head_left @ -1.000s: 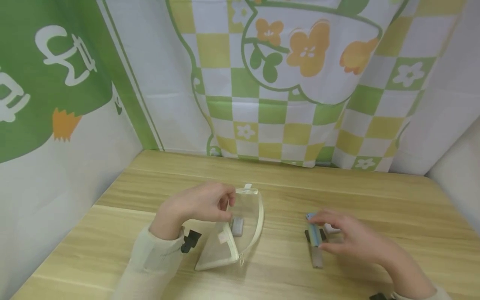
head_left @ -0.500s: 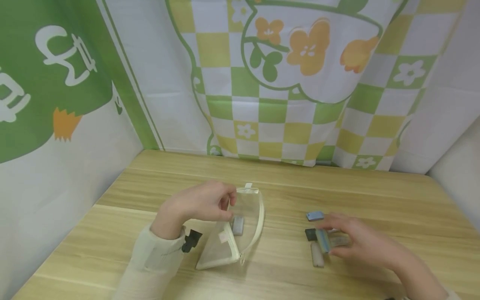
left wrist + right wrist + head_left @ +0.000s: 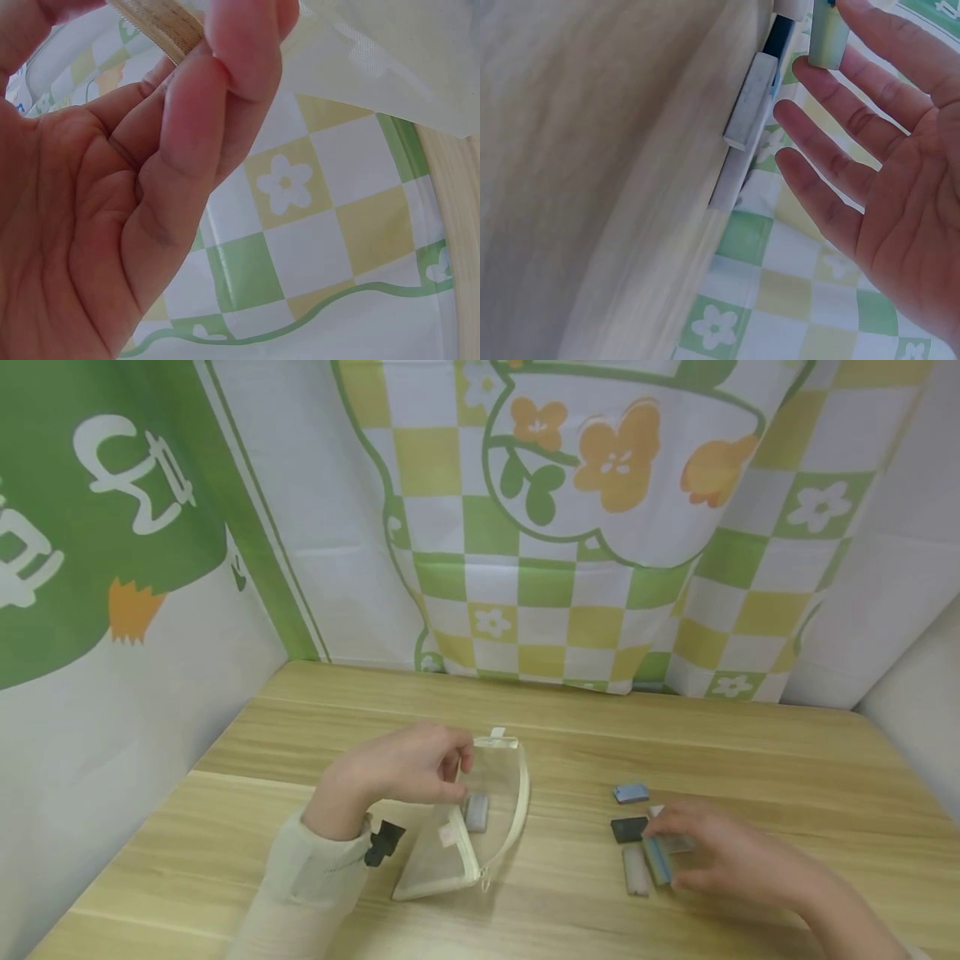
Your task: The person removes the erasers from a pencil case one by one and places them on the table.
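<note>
My left hand (image 3: pixel 408 764) pinches the zippered edge of a pale mesh pouch (image 3: pixel 431 868), whose mouth gapes toward the right. Through the mesh a small grey block (image 3: pixel 476 812) shows inside the pouch. In the left wrist view the zipper edge (image 3: pixel 161 22) runs between thumb and fingers. On the right, my right hand (image 3: pixel 731 856) holds a small green-and-blue striped block (image 3: pixel 658 860) between thumb and fingertips; in the right wrist view the striped block (image 3: pixel 829 37) is off the table.
Near the right hand lie a blue block (image 3: pixel 631 792), a black block (image 3: pixel 628 829) and a grey block (image 3: pixel 635 871). A pale block (image 3: pixel 678 842) is partly hidden under that hand. A patterned curtain (image 3: pixel 540 635) hangs behind the wooden table (image 3: pixel 337 693).
My right hand has shifted right and toward me with the striped block, uncovering the blue and black blocks. The left hand and pouch have stayed almost still.
</note>
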Available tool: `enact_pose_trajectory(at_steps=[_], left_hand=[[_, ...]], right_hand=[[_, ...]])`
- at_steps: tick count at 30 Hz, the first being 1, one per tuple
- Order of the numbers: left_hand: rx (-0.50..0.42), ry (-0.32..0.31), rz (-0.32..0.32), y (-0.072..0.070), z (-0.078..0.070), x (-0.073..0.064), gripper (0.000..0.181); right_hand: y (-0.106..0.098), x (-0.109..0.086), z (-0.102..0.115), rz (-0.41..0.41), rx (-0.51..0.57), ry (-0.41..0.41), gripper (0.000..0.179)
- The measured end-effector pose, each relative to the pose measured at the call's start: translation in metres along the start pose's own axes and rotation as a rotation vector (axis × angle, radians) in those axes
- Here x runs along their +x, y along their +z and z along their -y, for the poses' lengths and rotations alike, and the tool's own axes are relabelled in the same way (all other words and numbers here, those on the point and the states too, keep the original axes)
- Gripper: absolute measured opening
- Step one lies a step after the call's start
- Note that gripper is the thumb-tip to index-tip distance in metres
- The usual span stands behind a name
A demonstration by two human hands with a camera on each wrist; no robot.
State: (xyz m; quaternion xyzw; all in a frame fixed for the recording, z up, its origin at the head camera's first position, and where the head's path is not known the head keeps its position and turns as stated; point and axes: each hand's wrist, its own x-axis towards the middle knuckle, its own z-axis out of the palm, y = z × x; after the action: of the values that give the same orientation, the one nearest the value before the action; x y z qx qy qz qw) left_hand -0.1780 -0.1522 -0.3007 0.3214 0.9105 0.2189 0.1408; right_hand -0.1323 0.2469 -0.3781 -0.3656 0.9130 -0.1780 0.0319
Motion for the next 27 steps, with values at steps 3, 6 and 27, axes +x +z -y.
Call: enact_pose_trajectory(at_steps=[3, 6, 27], left_hand=[[0.001, 0.003, -0.003, 0.0003, 0.0002, 0.0005, 0.016], [-0.005, 0.007, 0.000, -0.0001, 0.0008, 0.0011, 0.016], [-0.009, 0.007, -0.002, 0.0000, 0.0004, 0.0001, 0.016]], right_hand=[[0.0000, -0.0014, -0.0009, 0.046, 0.035, 0.047, 0.047], [-0.0009, -0.0018, -0.0016, 0.067, 0.063, 0.067, 0.047], [0.0042, 0.0006, -0.0051, 0.042, 0.029, 0.022, 0.042]])
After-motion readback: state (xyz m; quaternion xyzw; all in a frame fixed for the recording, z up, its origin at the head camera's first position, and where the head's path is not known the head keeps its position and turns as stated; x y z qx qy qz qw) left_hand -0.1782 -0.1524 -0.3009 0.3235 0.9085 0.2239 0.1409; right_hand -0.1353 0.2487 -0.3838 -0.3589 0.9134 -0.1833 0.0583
